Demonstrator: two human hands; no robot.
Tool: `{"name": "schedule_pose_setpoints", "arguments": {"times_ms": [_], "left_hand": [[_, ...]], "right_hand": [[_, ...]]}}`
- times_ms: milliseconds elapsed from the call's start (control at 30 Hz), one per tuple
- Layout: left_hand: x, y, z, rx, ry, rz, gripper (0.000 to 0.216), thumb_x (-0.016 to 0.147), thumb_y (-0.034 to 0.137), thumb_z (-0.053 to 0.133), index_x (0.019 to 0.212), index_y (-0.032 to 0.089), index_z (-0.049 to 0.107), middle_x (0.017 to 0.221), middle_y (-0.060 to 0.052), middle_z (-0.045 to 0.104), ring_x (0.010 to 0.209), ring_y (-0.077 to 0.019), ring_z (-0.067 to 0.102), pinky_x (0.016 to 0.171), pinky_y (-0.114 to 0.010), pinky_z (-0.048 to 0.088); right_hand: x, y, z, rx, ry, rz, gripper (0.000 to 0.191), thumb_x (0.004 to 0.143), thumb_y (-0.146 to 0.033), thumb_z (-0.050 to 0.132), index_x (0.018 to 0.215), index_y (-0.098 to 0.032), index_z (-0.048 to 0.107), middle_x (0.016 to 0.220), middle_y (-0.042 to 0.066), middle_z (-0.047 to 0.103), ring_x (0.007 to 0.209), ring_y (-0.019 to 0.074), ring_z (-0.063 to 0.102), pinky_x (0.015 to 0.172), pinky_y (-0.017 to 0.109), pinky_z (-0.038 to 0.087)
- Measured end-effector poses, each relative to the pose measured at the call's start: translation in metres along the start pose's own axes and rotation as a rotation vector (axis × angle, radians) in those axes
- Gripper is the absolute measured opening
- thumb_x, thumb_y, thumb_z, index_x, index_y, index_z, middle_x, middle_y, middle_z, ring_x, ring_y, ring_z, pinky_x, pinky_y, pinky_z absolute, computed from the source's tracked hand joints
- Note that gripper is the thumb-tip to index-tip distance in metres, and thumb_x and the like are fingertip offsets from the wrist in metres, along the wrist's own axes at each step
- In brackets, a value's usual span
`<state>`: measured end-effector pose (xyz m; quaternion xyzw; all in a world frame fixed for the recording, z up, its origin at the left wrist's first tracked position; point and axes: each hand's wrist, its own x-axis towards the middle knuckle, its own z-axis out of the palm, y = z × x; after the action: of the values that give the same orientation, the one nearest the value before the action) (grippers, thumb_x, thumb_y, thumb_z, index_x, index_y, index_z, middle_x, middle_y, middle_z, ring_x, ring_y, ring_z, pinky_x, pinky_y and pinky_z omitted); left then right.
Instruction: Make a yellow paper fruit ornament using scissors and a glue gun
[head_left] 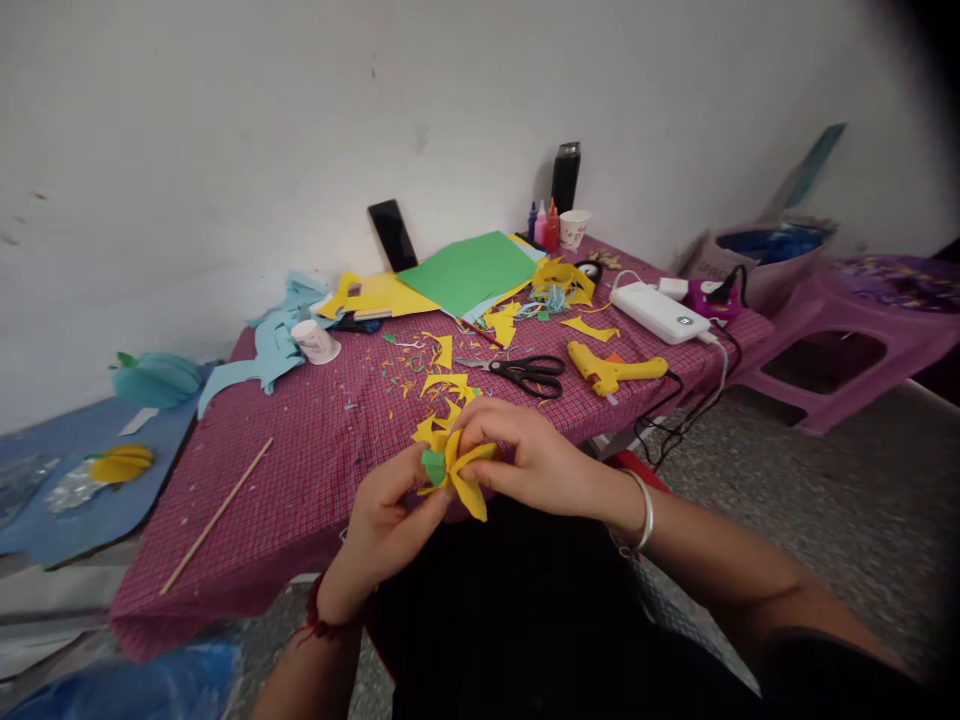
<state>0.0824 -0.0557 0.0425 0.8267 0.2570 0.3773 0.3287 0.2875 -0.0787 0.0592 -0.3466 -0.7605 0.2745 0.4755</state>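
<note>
Over the table's front edge, both hands hold a yellow paper flower (pixel 471 492) with several petals and a green piece (pixel 433 466) at its left end. My left hand (pixel 390 515) pinches it by the green end. Thumb and fingers of my right hand (pixel 529 455) are closed on a yellow petal. Just beyond the hands lie yellow paper scraps (pixel 442 395) and black-handled scissors (pixel 525 372), blades pointing left. A yellow glue gun (pixel 615 370) rests to the right of the scissors, its cord running off the table.
On the checked tablecloth (pixel 300 480) are a wooden stick (pixel 217 515), paper cup (pixel 315 342), green sheet (pixel 472 272), phone (pixel 392 235), white power bank (pixel 658 312) and black bottle (pixel 566 178). Paper pumpkins (pixel 156 380) sit left. A pink stool (pixel 832 330) stands right.
</note>
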Motion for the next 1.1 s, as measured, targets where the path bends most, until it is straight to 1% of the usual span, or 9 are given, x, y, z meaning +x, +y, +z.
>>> {"name": "schedule_pose_setpoints", "arguments": {"times_ms": [67, 133, 233, 333, 500, 667, 833, 967, 1100], "left_hand": [[0.003, 0.006, -0.003, 0.056, -0.007, 0.083, 0.012, 0.085, 0.009, 0.060, 0.082, 0.020, 0.059, 0.081, 0.001, 0.058, 0.072, -0.0108, 0.057, 0.065, -0.022, 0.046], [0.005, 0.013, -0.003, 0.132, 0.039, 0.137, 0.015, 0.082, 0.006, 0.060, 0.080, 0.020, 0.057, 0.083, 0.001, 0.058, 0.074, -0.0106, 0.058, 0.065, -0.021, 0.046], [0.006, 0.022, 0.000, 0.200, 0.105, 0.119, 0.018, 0.079, 0.005, 0.060, 0.086, 0.021, 0.055, 0.082, 0.002, 0.058, 0.071, -0.0105, 0.058, 0.062, -0.021, 0.046], [0.002, 0.028, 0.002, 0.244, 0.088, 0.097, 0.015, 0.081, 0.007, 0.056, 0.083, 0.021, 0.052, 0.075, 0.002, 0.056, 0.064, -0.0105, 0.056, 0.058, -0.021, 0.045], [-0.006, 0.033, 0.002, 0.479, 0.104, 0.217, 0.017, 0.083, 0.004, 0.053, 0.078, 0.021, 0.050, 0.069, 0.001, 0.056, 0.066, -0.0137, 0.057, 0.060, -0.024, 0.046], [-0.010, 0.038, 0.005, 0.551, 0.151, 0.302, 0.022, 0.082, -0.001, 0.052, 0.078, 0.020, 0.050, 0.070, -0.001, 0.055, 0.066, -0.0143, 0.054, 0.060, -0.025, 0.045], [-0.011, 0.041, 0.004, 0.597, 0.136, 0.376, 0.021, 0.082, -0.003, 0.054, 0.081, 0.018, 0.052, 0.072, -0.002, 0.054, 0.066, -0.0145, 0.049, 0.059, -0.026, 0.043], [-0.012, 0.040, 0.004, 0.611, 0.124, 0.439, 0.022, 0.082, -0.003, 0.053, 0.079, 0.018, 0.053, 0.069, -0.002, 0.054, 0.066, -0.0153, 0.049, 0.061, -0.028, 0.043], [-0.013, 0.038, 0.007, 0.591, 0.098, 0.445, 0.021, 0.083, -0.001, 0.054, 0.078, 0.019, 0.054, 0.068, -0.001, 0.055, 0.066, -0.0152, 0.051, 0.060, -0.028, 0.043]], "right_hand": [[-0.002, -0.003, -0.001, -0.070, 0.009, -0.122, 0.009, 0.086, -0.011, 0.064, 0.082, -0.018, 0.060, 0.100, 0.006, 0.064, 0.096, 0.0170, 0.061, 0.089, 0.034, 0.049], [-0.003, -0.006, 0.001, -0.207, 0.062, -0.234, 0.006, 0.089, -0.013, 0.062, 0.085, -0.018, 0.061, 0.104, 0.007, 0.065, 0.099, 0.0179, 0.061, 0.093, 0.038, 0.046], [-0.006, -0.011, 0.004, -0.385, 0.125, -0.353, 0.003, 0.091, -0.014, 0.059, 0.090, -0.017, 0.061, 0.107, 0.008, 0.068, 0.101, 0.0186, 0.060, 0.099, 0.041, 0.042], [-0.008, -0.015, 0.006, -0.465, 0.111, -0.400, 0.006, 0.090, -0.012, 0.058, 0.090, -0.017, 0.061, 0.108, 0.006, 0.068, 0.100, 0.0170, 0.061, 0.105, 0.043, 0.038], [-0.011, -0.019, 0.007, -0.496, 0.167, -0.417, 0.005, 0.091, -0.015, 0.057, 0.090, -0.020, 0.060, 0.110, 0.005, 0.069, 0.104, 0.0169, 0.061, 0.110, 0.043, 0.033], [-0.014, -0.022, 0.009, -0.473, 0.164, -0.437, 0.007, 0.090, -0.015, 0.057, 0.092, -0.021, 0.058, 0.109, 0.004, 0.070, 0.105, 0.0166, 0.062, 0.113, 0.041, 0.031], [-0.016, -0.029, 0.010, -0.366, 0.132, -0.333, 0.009, 0.089, -0.010, 0.055, 0.092, -0.018, 0.058, 0.110, 0.007, 0.066, 0.105, 0.0160, 0.061, 0.114, 0.043, 0.028], [-0.014, -0.033, 0.009, -0.246, 0.130, -0.247, 0.010, 0.089, -0.008, 0.055, 0.088, -0.018, 0.056, 0.108, 0.005, 0.065, 0.103, 0.0148, 0.060, 0.110, 0.041, 0.032], [-0.011, -0.033, 0.005, -0.170, 0.088, -0.184, 0.011, 0.092, -0.010, 0.053, 0.087, -0.019, 0.057, 0.104, 0.006, 0.065, 0.102, 0.0165, 0.059, 0.101, 0.041, 0.040]]}}
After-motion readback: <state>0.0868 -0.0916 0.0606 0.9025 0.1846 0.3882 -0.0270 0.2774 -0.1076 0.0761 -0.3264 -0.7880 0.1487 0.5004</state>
